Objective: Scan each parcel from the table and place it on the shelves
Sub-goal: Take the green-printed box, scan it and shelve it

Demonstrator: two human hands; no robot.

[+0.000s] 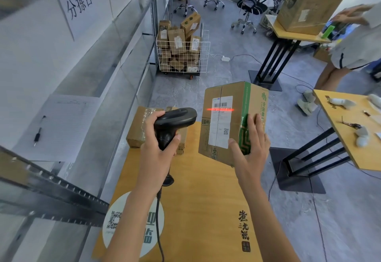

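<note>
From the head camera, the right hand [250, 150] grips a brown cardboard parcel with a green printed side and a white shipping label [231, 121], thumb curled onto the labelled face and fingers wrapped round the green side. The parcel is held up off the yellow wooden table [206, 210], tilted, with its label turned toward the other hand. A red scan line [220, 109] lies across the label just under the barcode, above the thumb.

Left of that grip, the left hand [158, 144] is wrapped tightly round the handle of a black handheld barcode scanner [173, 123], whose head points at the parcel's label; scanner and parcel are near each other but apart. A black cable [158, 220] hangs from the handle down over the table.

Just behind the left hand, a second brown cardboard parcel wrapped in clear tape [138, 129] lies on the far edge of the table.

Farther out beyond both hands, a white wire-mesh cart on wheels [183, 55] stands on the grey floor, filled above its rim with stacked brown cardboard boxes. Left of the scanner hand run grey metal shelves [115, 59], with a lined sheet of paper [59, 125] and a black pen [38, 134] on one level.
</note>
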